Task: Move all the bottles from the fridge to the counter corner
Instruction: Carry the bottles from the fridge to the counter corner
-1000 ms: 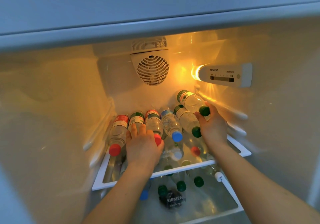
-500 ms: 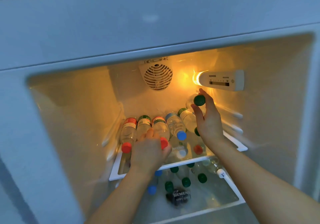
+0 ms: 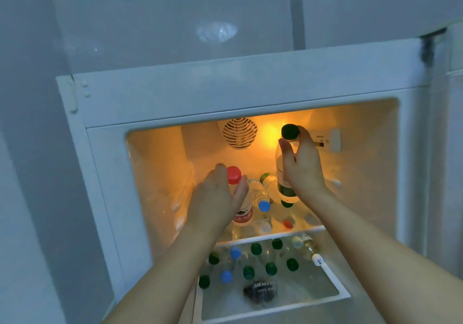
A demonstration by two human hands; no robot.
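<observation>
From the head camera, the left hand (image 3: 215, 199) grips a red-capped bottle (image 3: 239, 198), fingers and thumb curled round its shoulder just under the red cap, with the red-labelled lower part showing below the palm. The right hand (image 3: 302, 166) grips a green-capped bottle (image 3: 285, 173), held nearly upright with its dark cap near the fingertips and the green label at the heel of the hand. Both bottles are lifted above the upper glass shelf (image 3: 273, 236) of the open fridge (image 3: 238, 91). Between the two hands, a blue-capped bottle (image 3: 260, 196) and a further green-labelled bottle (image 3: 269, 181) lie on their sides on that shelf, caps toward the camera. Through the glass, many more bottles (image 3: 255, 258) with green, blue and white caps stand on the lower shelf (image 3: 335, 286), which bears a dark printed badge at its front. The fridge interior is lit amber, with a round fan grille (image 3: 239, 133) on the back wall and a white control panel (image 3: 330, 139) on the right wall behind the right hand. Pale cabinet fronts (image 3: 175, 23) rise above the fridge frame. Both forearms reach in from the lower edge, the left wrist turned so the back of the hand faces the camera, the right likewise.
</observation>
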